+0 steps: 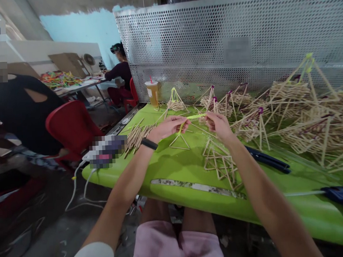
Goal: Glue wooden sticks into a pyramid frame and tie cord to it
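Both hands are raised over a lime-green table (173, 170). My left hand (168, 127) pinches one end of a thin green strip (194, 117) and also holds the top of a small wooden stick triangle (180, 140) that hangs down to the table. My right hand (219, 125) is closed on the strip's other end, so the strip stretches between the two hands. A flat cluster of joined stick triangles (220, 163) lies just below my right wrist.
Several stick pyramids (298, 111) crowd the table's right and back, in front of a perforated metal panel (227, 46). Loose sticks (136, 137), a drink cup (152, 93), dark pliers (268, 160) and a blue tool (340, 195) lie around. Red chairs (71, 127) and seated people are at left.
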### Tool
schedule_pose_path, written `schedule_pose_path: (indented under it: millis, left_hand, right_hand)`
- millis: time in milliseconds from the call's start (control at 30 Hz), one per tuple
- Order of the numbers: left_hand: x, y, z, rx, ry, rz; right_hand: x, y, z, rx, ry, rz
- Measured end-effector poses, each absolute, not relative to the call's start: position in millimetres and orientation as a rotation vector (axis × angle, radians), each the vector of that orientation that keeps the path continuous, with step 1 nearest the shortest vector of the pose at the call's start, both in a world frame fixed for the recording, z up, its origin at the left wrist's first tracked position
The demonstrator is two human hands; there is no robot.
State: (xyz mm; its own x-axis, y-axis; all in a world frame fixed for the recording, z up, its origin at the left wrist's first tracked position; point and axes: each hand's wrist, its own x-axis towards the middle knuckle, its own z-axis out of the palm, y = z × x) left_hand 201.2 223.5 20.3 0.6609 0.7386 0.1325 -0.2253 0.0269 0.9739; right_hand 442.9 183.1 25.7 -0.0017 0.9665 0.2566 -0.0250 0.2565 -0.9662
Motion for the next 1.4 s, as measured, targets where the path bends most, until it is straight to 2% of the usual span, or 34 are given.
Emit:
schedule_pose_path:
  millis: [200,733,1400]
  left_hand:
    - [206,223,15,1.383,0.565,0.626]
    - [218,207,18,1.470,0.516,0.478]
    - [222,215,7,1.759,0.578,0.448]
  right_hand:
    - [449,189,19,-1.106,-1.350,0.895]
    - [459,203,4,-1.260,-1.517,0.584]
    - [448,181,23,-1.143,-1.564,0.619]
